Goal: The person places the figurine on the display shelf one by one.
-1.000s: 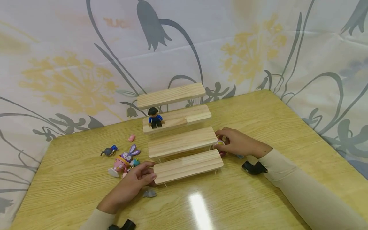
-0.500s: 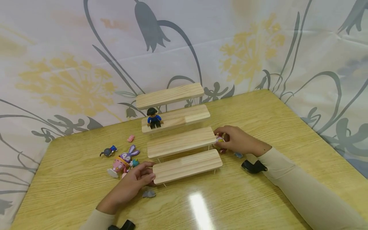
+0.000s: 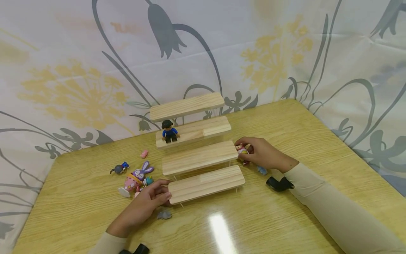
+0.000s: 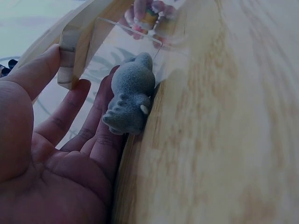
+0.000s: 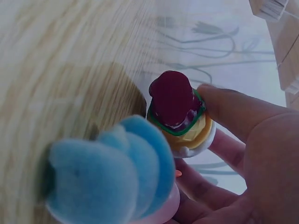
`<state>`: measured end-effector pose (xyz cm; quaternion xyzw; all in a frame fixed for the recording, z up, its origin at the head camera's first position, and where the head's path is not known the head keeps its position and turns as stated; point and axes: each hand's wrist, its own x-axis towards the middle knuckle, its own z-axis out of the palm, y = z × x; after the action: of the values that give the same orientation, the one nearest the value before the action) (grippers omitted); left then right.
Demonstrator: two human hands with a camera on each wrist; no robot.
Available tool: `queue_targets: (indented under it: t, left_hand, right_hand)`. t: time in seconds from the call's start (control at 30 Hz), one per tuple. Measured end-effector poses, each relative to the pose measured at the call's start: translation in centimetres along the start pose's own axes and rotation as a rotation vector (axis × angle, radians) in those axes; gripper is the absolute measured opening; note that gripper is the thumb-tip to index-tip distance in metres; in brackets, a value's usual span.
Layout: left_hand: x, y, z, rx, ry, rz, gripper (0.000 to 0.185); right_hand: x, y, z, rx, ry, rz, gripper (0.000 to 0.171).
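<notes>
A stepped display stand (image 3: 203, 184) with wooden tiers stands on the table. At the left end of its lowest tier my left hand (image 3: 144, 203) pinches the board's end (image 4: 69, 60) between thumb and fingers. My right hand (image 3: 264, 154) holds a small toy figurine (image 3: 242, 151) beside the right end of the second-lowest tier. In the right wrist view, the figurine (image 5: 173, 102) turns its dark red underside, green trim and yellow body to the camera, with the thumb against it. A grey toy animal (image 4: 133, 93) lies close to my left fingers.
A figure with black hair and a blue top (image 3: 170, 132) sits on the second tier from the top. Left of the stand lie a purple-eared rabbit (image 3: 134, 178), a grey-and-blue toy (image 3: 120, 167) and a pink toy (image 3: 144, 153). A light blue toy (image 5: 107, 177) lies below my right hand.
The figurine in my right hand has turned and come up slightly, so more of it shows past the fingers. My left hand stays at the lowest tier.
</notes>
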<state>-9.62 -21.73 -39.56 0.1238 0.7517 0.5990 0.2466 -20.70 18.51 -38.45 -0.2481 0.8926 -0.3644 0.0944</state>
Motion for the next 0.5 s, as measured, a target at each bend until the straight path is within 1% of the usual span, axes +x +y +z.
queue_targets:
  t: [0.2, 0.37, 0.5]
  left_hand:
    - [0.02, -0.14, 0.04, -0.01, 0.001, 0.0, 0.057]
    - [0.11, -0.13, 0.03, -0.005, 0.006, 0.004, 0.056]
    - [0.07, -0.13, 0.04, -0.003, 0.011, -0.006, 0.057]
  right_hand:
    - [-0.03, -0.14, -0.1, 0.032, 0.031, 0.029, 0.04]
    - [-0.05, -0.32, -0.47, 0.007, 0.1, 0.009, 0.045]
    - [-0.17, -0.64, -0.69, 0.027, 0.146, -0.008, 0.045]
